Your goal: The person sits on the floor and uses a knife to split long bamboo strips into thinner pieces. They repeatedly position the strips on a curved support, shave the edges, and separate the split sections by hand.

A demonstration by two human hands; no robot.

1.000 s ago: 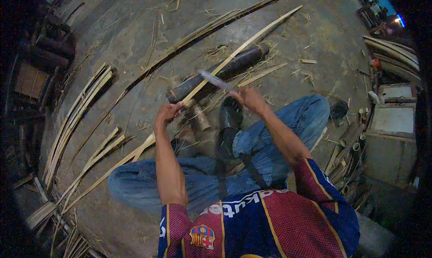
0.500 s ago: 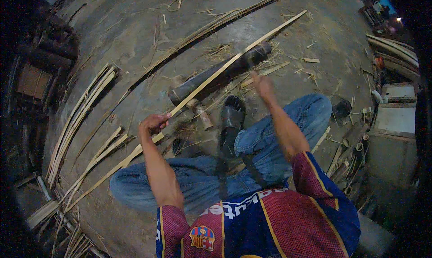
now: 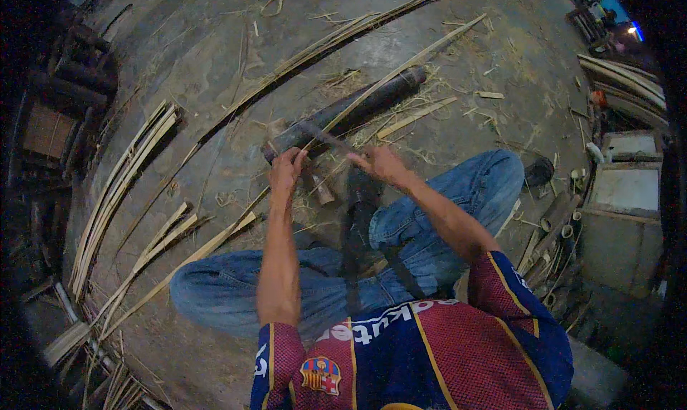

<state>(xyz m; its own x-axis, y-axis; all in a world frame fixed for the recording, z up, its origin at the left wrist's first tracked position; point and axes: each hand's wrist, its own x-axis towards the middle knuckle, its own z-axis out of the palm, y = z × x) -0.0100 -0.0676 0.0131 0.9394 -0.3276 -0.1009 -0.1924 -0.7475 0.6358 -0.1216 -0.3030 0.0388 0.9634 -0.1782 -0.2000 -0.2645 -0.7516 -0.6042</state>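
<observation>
My left hand (image 3: 288,164) is closed around a long, thin bamboo strip (image 3: 424,56). The strip slants up to the right, across a dark, thick log-like piece (image 3: 402,85) lying on the floor. In my right hand (image 3: 381,164) is a knife, gripped by its near end. Its grey blade (image 3: 325,136) points left and up, over the log and across the strip close to my left fingers. Motion blurs the blade slightly, so I cannot tell whether it touches the strip. A short wooden piece (image 3: 319,189) sticks out below the log's left end.
Split bamboo strips (image 3: 129,188) lie bundled at the left, with shorter ones (image 3: 172,238) nearer my knee. A long bundle (image 3: 308,61) runs beyond the log. Shavings and a flat offcut (image 3: 416,119) litter the floor. Bamboo tubes (image 3: 567,231) lie at the right.
My left hand has moved up and right along the strip. The right hand has swung left and nearer, bringing the blade over the strip. The strip's broad pale face no longer shows as widely.
</observation>
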